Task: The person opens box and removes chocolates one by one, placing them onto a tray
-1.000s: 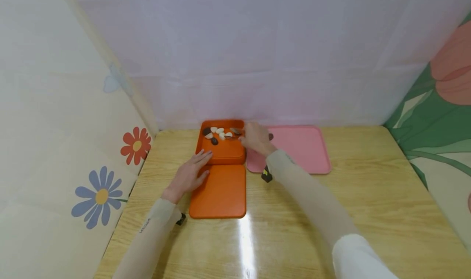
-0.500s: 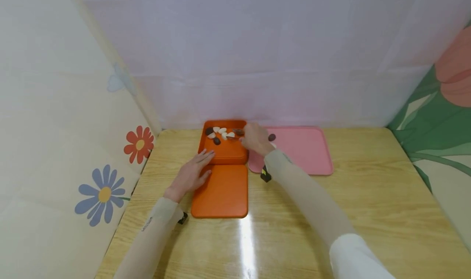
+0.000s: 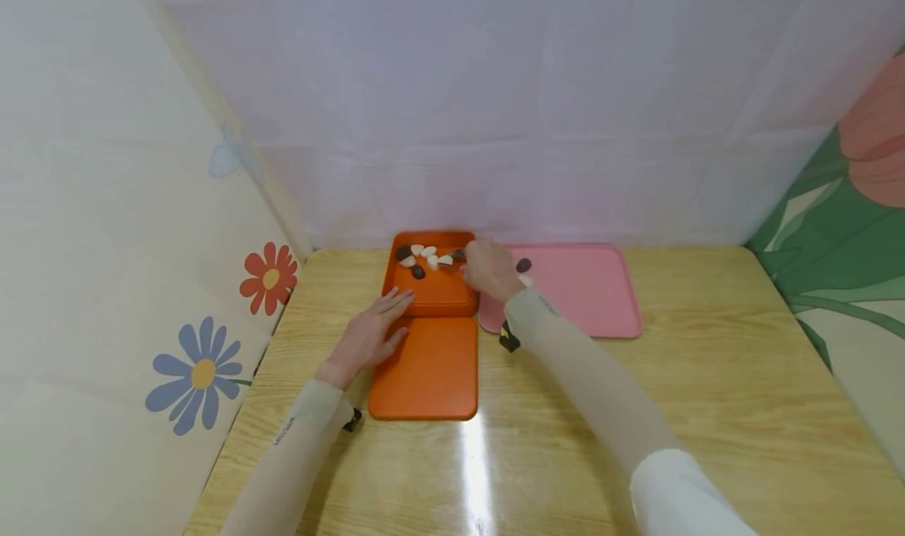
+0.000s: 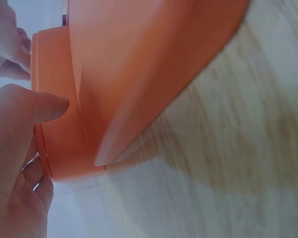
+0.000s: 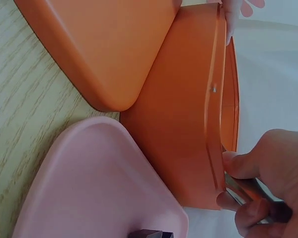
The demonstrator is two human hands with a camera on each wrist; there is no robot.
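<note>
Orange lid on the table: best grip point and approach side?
Take the orange lid by its near edge, coming from the person's side. It lies flat; its far edge butts against the orange box and the left hand rests along its left side, so near and right edges are free.

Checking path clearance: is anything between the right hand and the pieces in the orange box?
Nothing visible. The right hand is already at the right rim of the orange box, holding a thin dark tool beside the dark and white pieces. The left hand rests at the box's near left edge, clear of them.
</note>
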